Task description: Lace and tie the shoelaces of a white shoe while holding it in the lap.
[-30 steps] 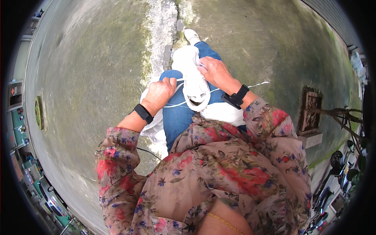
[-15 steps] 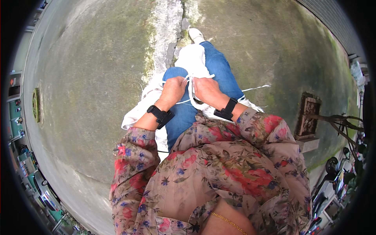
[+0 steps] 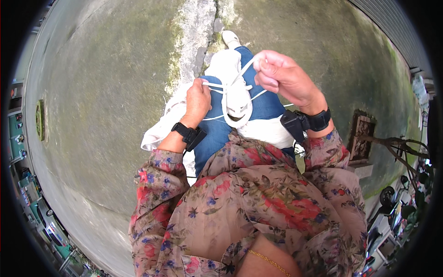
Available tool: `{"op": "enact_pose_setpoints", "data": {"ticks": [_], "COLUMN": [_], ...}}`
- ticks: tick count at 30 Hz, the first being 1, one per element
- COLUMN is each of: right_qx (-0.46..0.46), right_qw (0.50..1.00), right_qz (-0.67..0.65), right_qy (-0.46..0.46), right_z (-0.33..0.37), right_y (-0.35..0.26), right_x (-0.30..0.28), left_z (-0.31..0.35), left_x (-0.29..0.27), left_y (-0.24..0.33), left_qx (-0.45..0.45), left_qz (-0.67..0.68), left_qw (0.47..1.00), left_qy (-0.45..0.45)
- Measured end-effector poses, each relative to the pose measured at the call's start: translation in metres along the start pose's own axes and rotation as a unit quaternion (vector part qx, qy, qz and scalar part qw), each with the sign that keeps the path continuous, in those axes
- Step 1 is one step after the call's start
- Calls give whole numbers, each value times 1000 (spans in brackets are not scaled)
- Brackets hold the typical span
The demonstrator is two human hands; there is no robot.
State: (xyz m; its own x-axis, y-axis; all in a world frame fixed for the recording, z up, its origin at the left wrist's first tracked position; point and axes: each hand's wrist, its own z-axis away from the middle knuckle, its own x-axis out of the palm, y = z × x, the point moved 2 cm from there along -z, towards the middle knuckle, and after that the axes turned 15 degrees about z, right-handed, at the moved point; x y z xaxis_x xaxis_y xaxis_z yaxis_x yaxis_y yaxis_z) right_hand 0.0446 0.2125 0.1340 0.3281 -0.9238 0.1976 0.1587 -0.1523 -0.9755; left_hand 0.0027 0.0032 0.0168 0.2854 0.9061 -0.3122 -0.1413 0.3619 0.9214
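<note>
A white laced piece (image 3: 237, 99) that looks like a shoe lies across my blue-jeaned thighs, its rounded opening toward me. My left hand (image 3: 198, 99) is closed at its left, pinching one end of a white lace (image 3: 213, 84). Up and to the right, my right hand (image 3: 286, 76) is raised above the jeans and grips the other strand (image 3: 247, 68), pulled taut. Both strands meet and cross over the middle of the white piece. My right fingers are curled, with the pinch partly hidden.
White cloth (image 3: 161, 127) spreads beneath and beside my legs. A white shoe (image 3: 230, 39) is on my foot ahead, near a cracked pale strip (image 3: 191, 44) in the mossy concrete. On the right are a framed pit (image 3: 362, 136), a bare branch (image 3: 392, 141) and parked motorbikes (image 3: 390, 217).
My right hand has lifted away up and to the right, drawing its strand taut. The left hand has shifted slightly left. Earlier, both hands were close together over the white piece.
</note>
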Motion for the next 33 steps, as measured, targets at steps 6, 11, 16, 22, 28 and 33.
{"op": "enact_pose_setpoints", "data": {"ticks": [6, 11, 16, 22, 28, 33], "right_qx": [-210, -178, -121, -182, -171, -81], "right_qw": [976, 979, 989, 963, 934, 982], "right_qz": [-47, -81, -49, -18, -304, -52], "right_qy": [-22, -58, -76, 198, 70, 164], "right_z": [6, -11, -22, -7, 16, 25], "right_y": [-60, -53, -51, -42, -22, 0], "right_x": [5, 26, 40, -15, -56, -67], "left_z": [-2, -15, 3, -12, -7, -5], "left_x": [19, 3, 5, -8, -14, -30], "left_y": [-15, 22, 102, 86, 87, 79], "left_qx": [6, 72, 37, 30, -40, -38], "left_qz": [-46, -7, -14, 243, 317, 348], "left_qw": [996, 991, 923, 909, 913, 901], "left_qy": [-81, -109, -382, -336, -252, -257]}}
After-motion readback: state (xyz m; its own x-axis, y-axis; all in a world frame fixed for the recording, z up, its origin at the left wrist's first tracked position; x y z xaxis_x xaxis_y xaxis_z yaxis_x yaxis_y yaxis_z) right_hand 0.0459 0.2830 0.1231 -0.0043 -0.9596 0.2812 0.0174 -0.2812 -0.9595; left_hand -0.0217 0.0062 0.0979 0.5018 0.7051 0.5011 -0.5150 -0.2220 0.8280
